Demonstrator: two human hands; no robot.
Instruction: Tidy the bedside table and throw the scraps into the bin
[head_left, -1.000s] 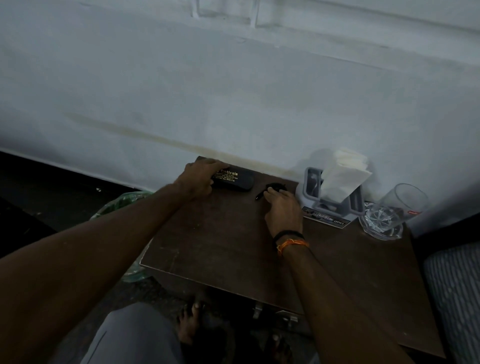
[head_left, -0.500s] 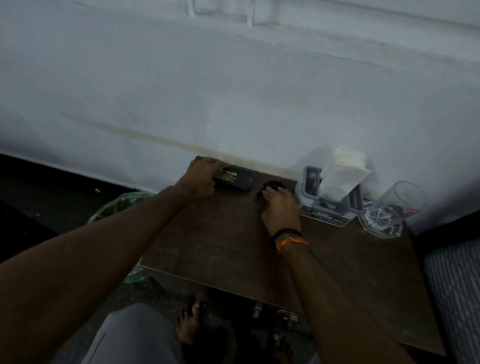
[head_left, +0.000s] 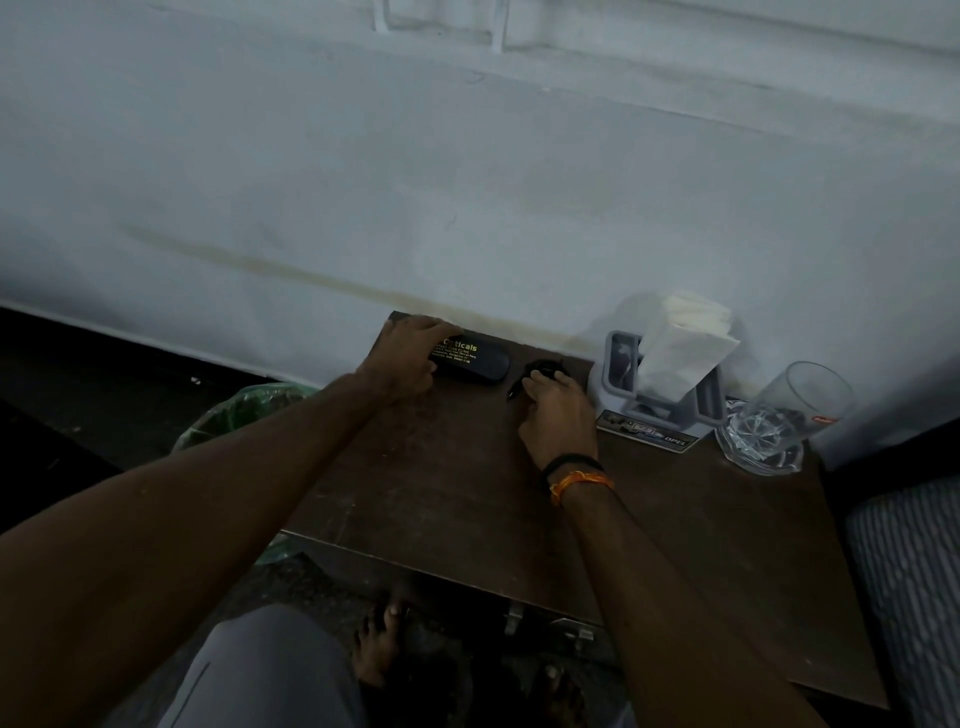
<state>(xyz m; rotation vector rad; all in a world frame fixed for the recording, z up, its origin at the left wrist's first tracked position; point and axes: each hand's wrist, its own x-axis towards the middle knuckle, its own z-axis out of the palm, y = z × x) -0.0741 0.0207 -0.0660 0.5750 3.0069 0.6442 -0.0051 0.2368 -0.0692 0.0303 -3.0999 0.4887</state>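
Dark scuffed wooden table (head_left: 467, 493), left hand (head_left: 410, 353) gripping glossy oblong black glasses case (head_left: 475, 361) at far left edge, right hand (head_left: 558, 410) fingers curled onto small black object (head_left: 543, 370), green-lined bin (head_left: 244, 410) left of table, grey napkin holder (head_left: 660, 395), clear ribbed glass (head_left: 779, 421) far right.

Dim room, stained whitish wall (head_left: 363, 182)

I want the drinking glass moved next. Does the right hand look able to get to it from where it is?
Probably yes, but not straight across. The right hand is at a small black item, and the grey napkin holder stands between it and the glass. The bare tabletop in front of the holder leaves a way round.
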